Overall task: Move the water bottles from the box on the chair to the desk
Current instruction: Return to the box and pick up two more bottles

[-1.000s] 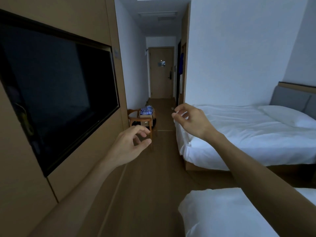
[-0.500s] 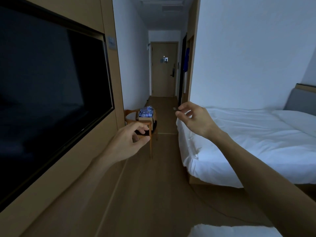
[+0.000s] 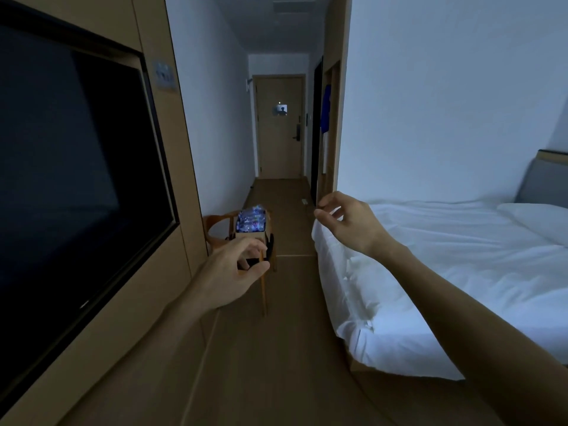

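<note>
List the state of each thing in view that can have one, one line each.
Left hand: fingers loosely curled, holds nothing.
Right hand: raised, fingers loosely curled, holds nothing.
Box: on the chair, open-topped.
Water bottles: packed in the box.
Television: screen dark.
Door: closed.
Bed: made.

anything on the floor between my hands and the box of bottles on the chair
Nothing visible. The box of water bottles sits on the chair ahead; the wooden floor toward it looks bare. The bed stays right. Both hands hold nothing.
</note>
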Demonstrator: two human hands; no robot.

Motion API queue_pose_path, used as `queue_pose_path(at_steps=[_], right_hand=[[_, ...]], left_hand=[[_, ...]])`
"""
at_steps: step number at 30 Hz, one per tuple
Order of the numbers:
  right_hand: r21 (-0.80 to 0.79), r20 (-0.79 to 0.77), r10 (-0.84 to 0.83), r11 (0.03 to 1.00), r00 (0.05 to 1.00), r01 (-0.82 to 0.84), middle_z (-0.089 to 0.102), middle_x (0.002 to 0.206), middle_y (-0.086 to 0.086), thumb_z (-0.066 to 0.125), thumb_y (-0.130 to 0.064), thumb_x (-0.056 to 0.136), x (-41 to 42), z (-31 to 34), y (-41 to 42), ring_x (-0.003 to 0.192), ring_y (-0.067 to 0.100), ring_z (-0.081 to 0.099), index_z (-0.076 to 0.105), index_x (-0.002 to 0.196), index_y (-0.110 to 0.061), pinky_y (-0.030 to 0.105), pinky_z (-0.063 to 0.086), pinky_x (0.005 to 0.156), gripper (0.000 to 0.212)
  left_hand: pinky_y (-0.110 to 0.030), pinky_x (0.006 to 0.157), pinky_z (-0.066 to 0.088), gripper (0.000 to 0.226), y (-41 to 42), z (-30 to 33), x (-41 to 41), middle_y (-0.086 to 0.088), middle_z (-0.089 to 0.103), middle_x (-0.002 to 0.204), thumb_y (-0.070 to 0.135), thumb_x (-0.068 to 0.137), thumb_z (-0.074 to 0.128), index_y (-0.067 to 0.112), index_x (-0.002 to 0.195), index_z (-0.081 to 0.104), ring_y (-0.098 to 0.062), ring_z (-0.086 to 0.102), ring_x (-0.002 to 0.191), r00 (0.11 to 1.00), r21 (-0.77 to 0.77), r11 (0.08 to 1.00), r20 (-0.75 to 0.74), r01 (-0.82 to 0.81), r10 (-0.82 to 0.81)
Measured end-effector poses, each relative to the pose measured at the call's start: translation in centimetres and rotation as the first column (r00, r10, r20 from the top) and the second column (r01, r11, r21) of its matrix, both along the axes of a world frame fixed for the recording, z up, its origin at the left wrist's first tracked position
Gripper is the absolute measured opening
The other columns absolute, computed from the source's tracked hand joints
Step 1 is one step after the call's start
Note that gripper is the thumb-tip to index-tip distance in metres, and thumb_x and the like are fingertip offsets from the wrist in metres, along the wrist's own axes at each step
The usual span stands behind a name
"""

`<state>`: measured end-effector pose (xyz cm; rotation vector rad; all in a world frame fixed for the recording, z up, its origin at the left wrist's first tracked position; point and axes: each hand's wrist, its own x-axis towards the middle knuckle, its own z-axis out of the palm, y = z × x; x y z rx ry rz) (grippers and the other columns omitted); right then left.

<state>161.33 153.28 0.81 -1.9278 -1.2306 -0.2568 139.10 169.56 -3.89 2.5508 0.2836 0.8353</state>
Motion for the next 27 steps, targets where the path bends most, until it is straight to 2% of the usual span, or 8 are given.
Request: queue_pose_path(at_steps=[4, 8, 14, 19, 21, 24, 27], right_hand=[[0.01, -0.019, 0.021, 1.0, 1.0, -0.021, 0.059, 0.091, -0.02, 0.058, -0.045, 0.093, 6.2, -1.2, 5.5, 0.08, -0.005, 0.058, 0.055, 0.105, -0.033, 0.006, 0.038, 0.062, 0.018], [0.01, -0.049, 0.044, 0.999, 0.998, -0.044, 0.063, 0.098, -0.01, 0.059, -0.041, 0.094, 13.3, -2.0, 11.4, 0.084, -0.001, 0.059, 0.057, 0.108, -0.029, 0.009, 0.041, 0.067, 0.019], [0.004, -0.074, 0.085, 0.996, 0.994, -0.085, 0.063, 0.104, -0.006, 0.06, -0.038, 0.094, 22.9, -1.8, 20.0, 0.089, 0.0, 0.059, 0.058, 0.116, -0.023, 0.012, 0.044, 0.072, 0.026], [-0.035, -0.067, 0.107, 0.993, 0.992, -0.109, 0.062, 0.103, -0.008, 0.059, -0.037, 0.095, 29.2, -2.4, 26.1, 0.087, -0.002, 0.058, 0.057, 0.117, -0.024, 0.011, 0.043, 0.072, 0.026], [-0.046, -0.062, 0.111, 0.992, 0.992, -0.114, 0.062, 0.104, -0.007, 0.059, -0.037, 0.095, 31.8, -2.8, 28.5, 0.087, -0.001, 0.058, 0.057, 0.117, -0.023, 0.014, 0.045, 0.073, 0.026], [-0.053, -0.059, 0.108, 0.992, 0.992, -0.111, 0.063, 0.105, -0.005, 0.059, -0.036, 0.095, 35.7, -3.7, 32.3, 0.089, 0.002, 0.059, 0.058, 0.117, -0.022, 0.02, 0.047, 0.078, 0.026], [-0.077, -0.058, 0.106, 0.991, 0.993, -0.11, 0.063, 0.105, -0.005, 0.059, -0.036, 0.095, 39.8, -4.8, 36.7, 0.09, 0.002, 0.059, 0.058, 0.118, -0.021, 0.021, 0.048, 0.079, 0.027]], left_hand=[[-0.008, 0.061, 0.042, 0.026, 5.6, -0.8, 6.6, 0.022, 0.058, 0.101, 0.042, 0.089, 0.063, 0.034, 0.112, 0.059, 0.004, 0.059, 0.083, 1.0, -0.007, 1.0, -0.005, 0.009, -0.009], [-0.011, 0.059, 0.042, 0.024, 11.1, -1.0, 13.8, 0.019, 0.06, 0.102, 0.04, 0.089, 0.064, 0.034, 0.112, 0.059, 0.001, 0.061, 0.081, 1.0, -0.03, 1.0, -0.012, 0.009, -0.009], [-0.012, 0.064, 0.046, 0.024, 18.6, -1.1, 22.9, 0.015, 0.06, 0.098, 0.036, 0.089, 0.065, 0.03, 0.112, 0.06, -0.001, 0.062, 0.081, 1.0, -0.078, 0.997, -0.004, -0.009, 0.009], [-0.029, 0.067, 0.056, 0.024, 24.4, -1.8, 28.8, 0.018, 0.061, 0.1, 0.044, 0.09, 0.06, 0.037, 0.113, 0.058, -0.002, 0.062, 0.082, 0.999, -0.107, 0.993, -0.014, -0.046, 0.045], [-0.026, 0.066, 0.055, 0.023, 26.8, -2.4, 31.2, 0.018, 0.061, 0.1, 0.044, 0.09, 0.061, 0.038, 0.112, 0.057, -0.001, 0.062, 0.082, 0.998, -0.111, 0.992, -0.014, -0.067, 0.066], [-0.013, 0.062, 0.048, 0.022, 30.6, -3.4, 35.0, 0.018, 0.061, 0.1, 0.038, 0.09, 0.063, 0.041, 0.111, 0.055, 0.001, 0.061, 0.085, 0.997, -0.111, 0.991, -0.03, -0.076, 0.073], [-0.012, 0.061, 0.044, 0.022, 35.1, -4.4, 39.1, 0.019, 0.061, 0.098, 0.037, 0.089, 0.064, 0.038, 0.11, 0.057, -0.001, 0.061, 0.082, 0.996, -0.15, 0.985, -0.038, -0.089, 0.084]])
